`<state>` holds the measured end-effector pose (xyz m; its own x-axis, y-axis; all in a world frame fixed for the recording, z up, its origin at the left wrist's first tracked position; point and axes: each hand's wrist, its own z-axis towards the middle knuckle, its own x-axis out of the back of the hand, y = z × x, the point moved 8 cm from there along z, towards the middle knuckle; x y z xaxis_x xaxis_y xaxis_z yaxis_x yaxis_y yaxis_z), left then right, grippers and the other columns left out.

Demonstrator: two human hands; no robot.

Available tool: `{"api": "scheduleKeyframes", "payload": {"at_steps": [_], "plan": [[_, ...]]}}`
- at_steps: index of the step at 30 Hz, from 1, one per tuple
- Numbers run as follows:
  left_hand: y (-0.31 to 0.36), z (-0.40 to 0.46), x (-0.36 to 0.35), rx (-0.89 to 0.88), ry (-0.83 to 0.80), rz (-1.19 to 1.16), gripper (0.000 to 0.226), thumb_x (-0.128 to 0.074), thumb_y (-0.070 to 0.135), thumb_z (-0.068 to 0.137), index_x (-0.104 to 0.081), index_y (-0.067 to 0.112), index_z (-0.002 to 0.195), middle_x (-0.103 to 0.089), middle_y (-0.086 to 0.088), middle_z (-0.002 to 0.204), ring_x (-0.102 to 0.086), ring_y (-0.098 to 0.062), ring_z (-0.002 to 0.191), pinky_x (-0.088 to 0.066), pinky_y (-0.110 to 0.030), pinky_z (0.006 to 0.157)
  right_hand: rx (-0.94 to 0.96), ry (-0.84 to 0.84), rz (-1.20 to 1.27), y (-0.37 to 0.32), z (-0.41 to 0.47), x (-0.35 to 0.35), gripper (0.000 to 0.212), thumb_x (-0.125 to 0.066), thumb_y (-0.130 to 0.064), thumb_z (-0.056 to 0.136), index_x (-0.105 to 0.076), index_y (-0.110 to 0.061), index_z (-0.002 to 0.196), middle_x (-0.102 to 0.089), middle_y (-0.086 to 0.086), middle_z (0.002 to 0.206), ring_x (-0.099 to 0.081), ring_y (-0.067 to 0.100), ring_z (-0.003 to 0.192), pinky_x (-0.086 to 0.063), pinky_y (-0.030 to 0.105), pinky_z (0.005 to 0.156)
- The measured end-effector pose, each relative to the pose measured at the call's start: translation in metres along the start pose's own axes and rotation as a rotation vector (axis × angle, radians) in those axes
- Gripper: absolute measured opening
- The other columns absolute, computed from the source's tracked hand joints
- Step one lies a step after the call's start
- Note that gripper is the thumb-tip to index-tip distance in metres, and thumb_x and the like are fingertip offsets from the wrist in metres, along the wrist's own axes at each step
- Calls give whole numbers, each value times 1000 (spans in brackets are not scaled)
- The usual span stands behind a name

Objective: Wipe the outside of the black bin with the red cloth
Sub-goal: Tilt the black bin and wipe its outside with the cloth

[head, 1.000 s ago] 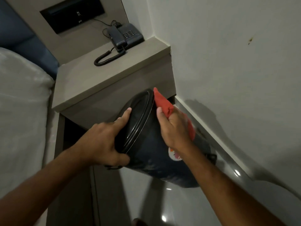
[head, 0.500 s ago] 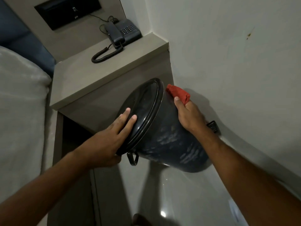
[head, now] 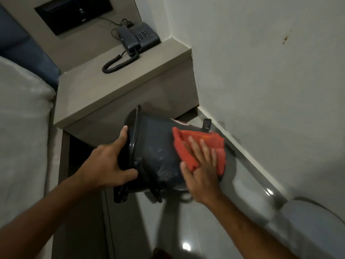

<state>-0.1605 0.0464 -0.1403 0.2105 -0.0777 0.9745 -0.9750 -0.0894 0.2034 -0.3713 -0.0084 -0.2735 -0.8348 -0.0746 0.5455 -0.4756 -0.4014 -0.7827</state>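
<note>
Bin tipped on its side in a room corner, cloth pressed to its wall.

A glossy grey floor [head: 196, 230] met a pale wall [head: 261, 71] beyond the right fingertips; past the left fingertips stood a grey nightstand [head: 104, 94] carrying a corded phone [head: 138, 37], with a white bed [head: 22, 128] out to the left of that hand. The bin [head: 156, 152] lay tilted just in front of the nightstand, its lid end held by the left hand [head: 108, 165], thumb and fingers curled narrowly around the rim. The right hand [head: 200, 165] lay flat, fingers spread wide, pinning the cloth [head: 197, 146] against the bin's outer side. A pedal [head: 206, 123] stuck up beyond those fingers. The arms hid part of the floor.
</note>
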Motion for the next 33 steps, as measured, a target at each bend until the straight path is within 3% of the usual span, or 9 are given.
{"api": "scheduleKeyframes", "payload": {"at_steps": [4,11,16,19,21,24,27,30,33], "plan": [[-20,-1,3,109,27,-37,119,-60,68,60,-5,21,155,-57,20,74,-64,1,65,-44,-7,51,-465,-47,66,79,29,9,57,-38,-44,104,-32,-28,157,-37,5,161,-30,32,148,-25,53,119],[16,18,14,60,59,150,122,-50,72,54,-12,13,154,-61,8,74,-64,-20,74,-50,-30,71,67,-116,108,-93,60,-30,57,-31,-52,97,-34,-37,151,-38,-9,160,-23,24,149,-5,51,120],[26,5,19,41,265,52,111,-57,72,59,-25,18,151,-70,-10,116,-68,-27,100,-56,-41,86,-6,-102,127,-55,74,-9,60,-28,-53,96,-43,-31,149,-45,-5,156,-33,23,145,-15,52,121],[13,0,-5,-47,89,-37,132,-68,79,51,-2,31,154,-29,-9,158,-38,-23,137,-37,-47,108,-143,-96,113,-8,83,0,57,-29,-54,97,-43,-34,148,-55,-5,145,-45,24,135,-24,54,117],[-4,-10,-28,-4,-100,-131,144,-80,66,47,23,46,145,6,2,164,-19,-24,144,-29,-48,111,-195,-103,72,16,75,1,56,-29,-54,98,-42,-32,148,-53,-1,146,-43,26,138,-22,55,119],[-24,-16,-31,51,-89,-165,134,-77,55,55,25,51,142,-25,-10,158,-49,-32,126,-47,-43,97,-277,-102,21,40,67,0,54,-32,-49,102,-38,-29,152,-46,2,153,-34,27,145,-11,53,123],[-15,-6,-15,21,-21,-100,124,-67,61,59,22,49,144,-61,-2,119,-64,-8,80,-47,-15,75,-418,-163,122,32,79,0,57,-30,-52,103,-49,-20,146,-48,10,151,-33,32,145,-10,53,124],[12,13,1,20,-9,20,122,-60,73,55,22,51,144,-56,15,86,-58,2,60,-46,-10,65,-270,-181,391,-25,86,-8,59,-30,-62,97,-66,-24,125,-65,10,128,-51,35,128,-31,56,114],[32,22,10,72,-60,155,126,-51,81,50,15,39,149,-54,13,80,-57,2,57,-40,-6,53,-240,-194,557,-49,76,-20,69,-27,-73,91,-65,-25,122,-63,7,127,-50,35,129,-37,60,110]]}}
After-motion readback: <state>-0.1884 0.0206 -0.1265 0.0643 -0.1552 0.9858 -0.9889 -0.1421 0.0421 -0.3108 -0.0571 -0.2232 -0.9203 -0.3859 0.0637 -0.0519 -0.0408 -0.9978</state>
